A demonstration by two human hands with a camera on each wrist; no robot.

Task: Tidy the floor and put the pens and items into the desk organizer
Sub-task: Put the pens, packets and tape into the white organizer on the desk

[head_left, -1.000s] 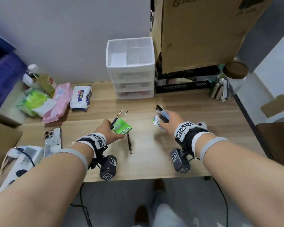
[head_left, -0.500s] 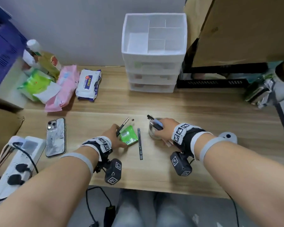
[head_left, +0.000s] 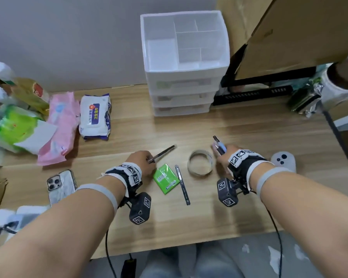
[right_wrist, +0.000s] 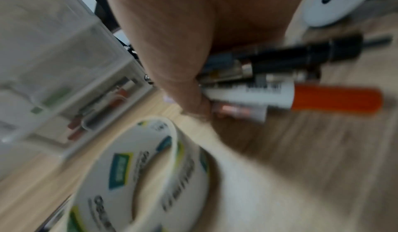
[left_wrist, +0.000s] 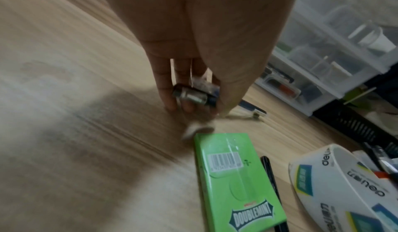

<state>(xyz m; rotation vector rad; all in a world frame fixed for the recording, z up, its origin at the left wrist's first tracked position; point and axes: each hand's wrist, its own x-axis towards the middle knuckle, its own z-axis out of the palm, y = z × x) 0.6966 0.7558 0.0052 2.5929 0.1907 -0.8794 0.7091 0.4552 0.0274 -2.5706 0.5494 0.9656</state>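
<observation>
Left hand (head_left: 142, 162) fingers curled round a dark pen (head_left: 162, 154), its tip pointing up-right toward the back edge of the desk (head_left: 249, 133). Wrist view shows the fingertips (left_wrist: 170, 99) down at the wood, pinching the pen's end; blurred, can't tell how many pens it holds.

Right hand (head_left: 222, 157) clenched on a bundle of pens (right_wrist: 280, 75): black barrel, white one with an orange cap, a couple more too blurred to tell.

Lying free mid-desk between the hands: green gum pack (head_left: 165, 178), a loose black pen (head_left: 182, 184) just right of it, tape roll (head_left: 200, 162) just left of the right hand.

Desk organizer (head_left: 184, 63) stands at the back edge against the wall, top compartments open upward, drawers below. Bare wood between it and the hands.

Obstructions: cardboard box (head_left: 289, 33) overhangs right beside the organizer. White controller (head_left: 283, 160) just behind the right wrist. Left side: phone (head_left: 61, 185) near the front edge, wipes pack (head_left: 94, 116), pink packet (head_left: 61, 127), green packet (head_left: 14, 129) and bottles at the back-left corner. Power strip (head_left: 10, 219) at the front-left corner.
</observation>
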